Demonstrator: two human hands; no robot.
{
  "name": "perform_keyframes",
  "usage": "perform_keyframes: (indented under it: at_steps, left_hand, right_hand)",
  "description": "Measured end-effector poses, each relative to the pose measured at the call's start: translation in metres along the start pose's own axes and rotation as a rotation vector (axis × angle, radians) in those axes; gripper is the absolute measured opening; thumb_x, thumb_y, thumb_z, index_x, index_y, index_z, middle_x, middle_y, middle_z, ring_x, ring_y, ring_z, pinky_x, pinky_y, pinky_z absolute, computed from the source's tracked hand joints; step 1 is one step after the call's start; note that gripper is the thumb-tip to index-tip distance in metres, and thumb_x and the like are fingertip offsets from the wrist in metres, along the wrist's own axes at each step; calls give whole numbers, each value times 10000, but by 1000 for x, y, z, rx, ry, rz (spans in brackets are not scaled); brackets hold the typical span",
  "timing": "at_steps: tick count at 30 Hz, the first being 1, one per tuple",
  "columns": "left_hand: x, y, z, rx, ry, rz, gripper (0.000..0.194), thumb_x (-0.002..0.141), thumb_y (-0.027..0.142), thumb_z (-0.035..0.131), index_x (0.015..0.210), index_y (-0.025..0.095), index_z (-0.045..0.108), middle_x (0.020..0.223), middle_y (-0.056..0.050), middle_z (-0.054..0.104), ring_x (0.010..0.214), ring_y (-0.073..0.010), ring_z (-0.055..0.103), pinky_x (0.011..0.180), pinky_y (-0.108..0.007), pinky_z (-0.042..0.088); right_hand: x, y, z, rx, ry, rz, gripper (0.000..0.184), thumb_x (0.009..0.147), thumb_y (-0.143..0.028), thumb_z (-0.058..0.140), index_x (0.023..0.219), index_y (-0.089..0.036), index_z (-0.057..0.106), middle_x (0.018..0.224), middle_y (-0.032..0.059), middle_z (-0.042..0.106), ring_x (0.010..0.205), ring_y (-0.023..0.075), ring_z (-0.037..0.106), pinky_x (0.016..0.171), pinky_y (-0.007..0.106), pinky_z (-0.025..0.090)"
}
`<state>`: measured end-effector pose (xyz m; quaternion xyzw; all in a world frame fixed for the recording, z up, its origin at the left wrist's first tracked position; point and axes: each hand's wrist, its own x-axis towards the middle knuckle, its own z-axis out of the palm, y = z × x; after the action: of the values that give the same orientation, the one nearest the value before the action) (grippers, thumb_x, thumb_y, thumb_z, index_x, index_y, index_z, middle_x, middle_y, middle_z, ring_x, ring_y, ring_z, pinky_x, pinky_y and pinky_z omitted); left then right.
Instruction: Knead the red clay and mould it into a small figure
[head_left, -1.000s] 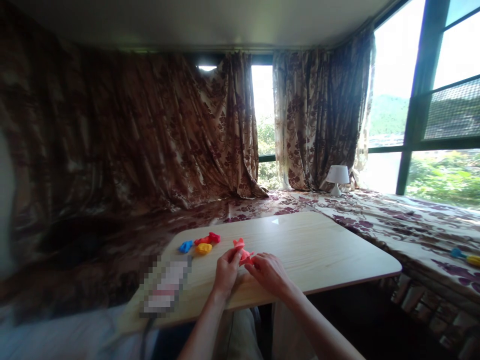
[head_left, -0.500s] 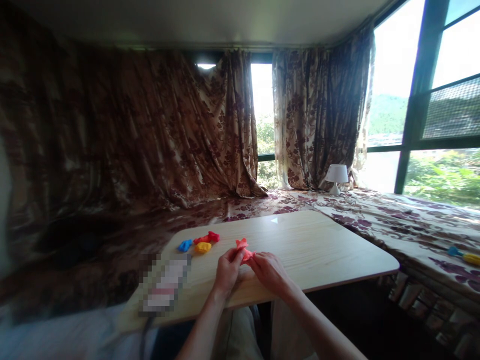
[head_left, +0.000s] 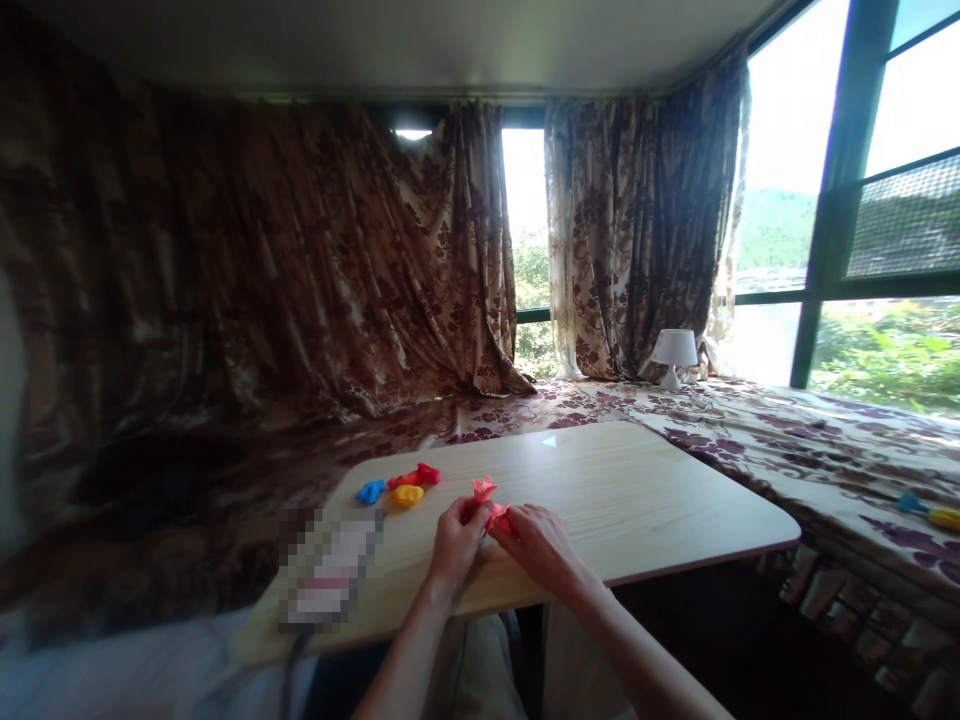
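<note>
Between my hands, above the near part of the table, is a coral-red crumpled piece [head_left: 484, 488], thin and ruffled like crepe paper or cloth; I cannot tell which. My left hand [head_left: 457, 540] pinches it from the left, thumb and fingers closed. From the right, the closed fingers of my right hand [head_left: 537, 538] grip its lower end. Part of the piece sticks up above the fingers, and the rest is hidden by them. Farther left on the table lie a blue crumpled bundle [head_left: 370, 492], a yellow one [head_left: 407, 496] and a red one [head_left: 416, 477], close together.
The pale wooden table [head_left: 637, 490] has a blurred-out flat object [head_left: 334, 570] at its left, with a cable. Flower-patterned cloth covers the ledge behind and right, holding a white lamp [head_left: 673, 350] and a blue-and-yellow item [head_left: 937, 515]. Curtains [head_left: 420, 260] hang at the back.
My right hand has moved slightly left, closer to the left hand, and its fingers now sit lower on the coral-red piece. The bundles on the table have not moved.
</note>
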<state>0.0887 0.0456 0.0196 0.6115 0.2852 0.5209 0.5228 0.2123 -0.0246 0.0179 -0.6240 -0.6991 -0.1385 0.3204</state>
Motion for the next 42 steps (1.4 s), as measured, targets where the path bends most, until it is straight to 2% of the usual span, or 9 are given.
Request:
perform_keyframes:
  at_steps: [5, 8, 11, 15, 19, 21, 30, 36, 42]
  left_hand:
    - [-1, 3, 1, 15, -2, 1, 261, 635, 385, 685, 669, 132, 630, 596, 9, 607, 567, -107, 521, 565, -218, 405]
    - [-1, 4, 0, 5, 3, -13, 302, 640, 414, 678, 736, 128, 657, 595, 10, 607, 544, -100, 511, 537, -211, 388]
    - [1, 4, -1, -16, 31, -33, 363, 631, 438, 679, 818, 127, 680, 623, 0, 633, 559, -105, 525, 547, -213, 392]
    - [3, 1, -3, -14, 57, -46, 341, 622, 446, 689, 742, 128, 675, 650, -14, 646, 607, -126, 547, 591, -223, 411]
    - [1, 0, -3, -30, -50, -41, 324, 690, 455, 638, 691, 131, 649, 588, 11, 585, 559, -99, 494, 568, -211, 393]
    - [0, 1, -2, -34, -62, -23, 312, 702, 443, 627, 697, 131, 646, 586, 17, 570, 551, -89, 471, 559, -203, 383]
    - [-1, 4, 0, 28, -10, -12, 341, 641, 474, 674, 661, 138, 616, 583, 24, 558, 564, -104, 471, 564, -210, 379]
    - [-1, 3, 1, 49, -22, 20, 350, 643, 480, 680, 623, 145, 582, 544, 42, 509, 537, -94, 441, 545, -207, 360]
    - [-1, 4, -1, 100, 26, 50, 341, 671, 478, 654, 652, 140, 611, 581, 9, 582, 563, -119, 502, 576, -229, 394]
  right_hand:
    - [0, 1, 0, 10, 7, -32, 261, 933, -299, 426, 738, -197, 566, 711, 3, 654, 673, 137, 588, 636, 238, 325]
    - [1, 0, -1, 4, -5, -35, 264, 930, -267, 426, 717, -201, 567, 705, -2, 656, 664, 132, 587, 634, 237, 324]
    - [2, -2, -1, -14, -18, -3, 251, 881, -312, 508, 665, -197, 565, 672, 4, 648, 659, 142, 584, 635, 240, 323]
    - [1, -2, -1, -14, -23, 33, 198, 794, -353, 620, 684, -196, 569, 670, 8, 642, 663, 157, 577, 634, 243, 323]
    - [0, -2, -2, 36, -4, 21, 162, 855, -330, 550, 757, -202, 566, 695, -1, 639, 652, 140, 565, 614, 231, 317]
    - [0, -1, -3, 66, -2, 13, 162, 879, -313, 516, 769, -204, 562, 699, -5, 635, 653, 133, 563, 614, 223, 319]
    - [1, 1, 1, 65, -14, 5, 234, 879, -385, 517, 756, -193, 570, 713, 11, 650, 684, 147, 581, 640, 235, 335]
    - [0, -2, -4, 36, -45, -22, 209, 908, -283, 473, 749, -193, 576, 728, 11, 658, 710, 144, 587, 662, 235, 339]
    - [2, -3, -4, 5, -51, -15, 242, 901, -274, 478, 695, -196, 577, 687, 3, 647, 672, 138, 578, 637, 238, 328]
